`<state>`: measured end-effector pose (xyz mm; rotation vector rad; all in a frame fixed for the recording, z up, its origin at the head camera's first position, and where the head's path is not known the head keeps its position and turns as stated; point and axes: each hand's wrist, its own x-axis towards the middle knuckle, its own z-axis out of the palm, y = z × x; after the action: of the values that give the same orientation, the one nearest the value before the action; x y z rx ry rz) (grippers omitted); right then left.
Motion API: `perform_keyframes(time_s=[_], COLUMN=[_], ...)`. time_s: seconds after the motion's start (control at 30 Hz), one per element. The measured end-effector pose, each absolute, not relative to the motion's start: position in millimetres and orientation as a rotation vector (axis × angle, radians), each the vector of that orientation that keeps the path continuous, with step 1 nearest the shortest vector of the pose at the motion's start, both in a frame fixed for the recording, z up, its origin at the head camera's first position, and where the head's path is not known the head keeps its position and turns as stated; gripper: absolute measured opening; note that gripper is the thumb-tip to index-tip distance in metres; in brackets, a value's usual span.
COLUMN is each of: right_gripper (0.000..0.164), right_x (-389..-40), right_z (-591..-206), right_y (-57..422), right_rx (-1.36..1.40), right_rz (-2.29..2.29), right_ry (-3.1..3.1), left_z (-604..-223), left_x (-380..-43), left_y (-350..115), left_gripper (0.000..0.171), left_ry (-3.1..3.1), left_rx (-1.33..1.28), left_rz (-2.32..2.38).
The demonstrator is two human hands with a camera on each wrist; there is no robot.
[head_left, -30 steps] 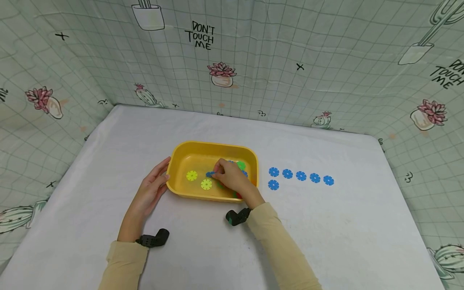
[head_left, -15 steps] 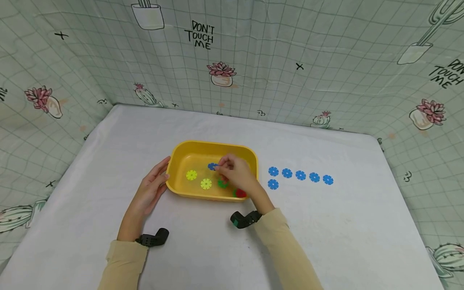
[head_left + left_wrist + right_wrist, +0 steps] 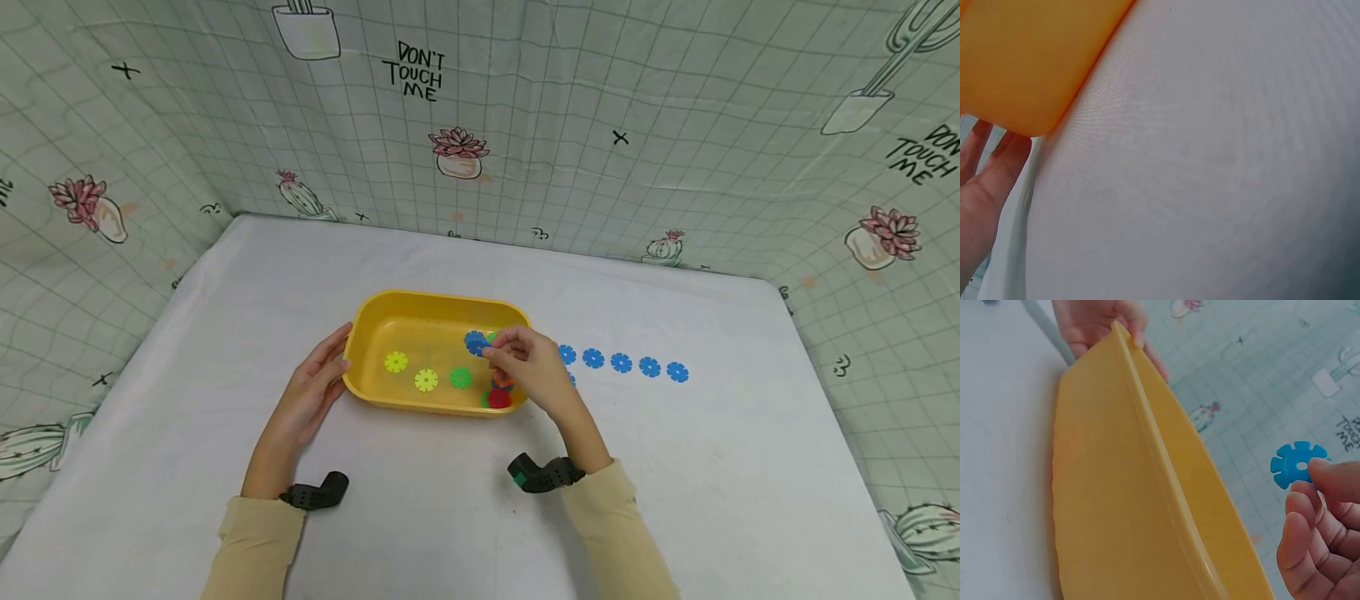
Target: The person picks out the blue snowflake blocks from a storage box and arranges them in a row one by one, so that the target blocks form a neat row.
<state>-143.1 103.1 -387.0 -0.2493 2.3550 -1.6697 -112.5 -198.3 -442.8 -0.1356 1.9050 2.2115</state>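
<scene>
Right wrist view: R hand (image 3: 1325,540) pinches blue disc (image 3: 1286,467) btwn thumb & fingers.

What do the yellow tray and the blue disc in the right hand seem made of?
Yellow tray: likely moulded plastic, satin; smooth walls, soft shine along the rim. Blue disc: probably plastic, fairly matte; uniform colour, crisp notches, though stiffness can't be judged.

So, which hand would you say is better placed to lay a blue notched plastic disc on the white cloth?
Probably the right hand: it pinches a blue notched plastic disc and is nearer the row of blue discs on the white cloth. The left hand touches the yellow plastic tray at its opposite end.
</scene>
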Motion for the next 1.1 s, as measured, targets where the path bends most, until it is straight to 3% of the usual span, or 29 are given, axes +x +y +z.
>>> perform_keyframes(time_s=[1.1], right_gripper=[0.033], right_x=[-120], right_z=[-409], right_y=[204], right_rx=[0.186], right_rz=[-1.695], right_ry=[2.449], left_z=[-442], left_x=[-112], left_y=[-198], left_gripper=[0.054], left_ry=[1.902], left_rx=[-0.142], left_rz=[2.214])
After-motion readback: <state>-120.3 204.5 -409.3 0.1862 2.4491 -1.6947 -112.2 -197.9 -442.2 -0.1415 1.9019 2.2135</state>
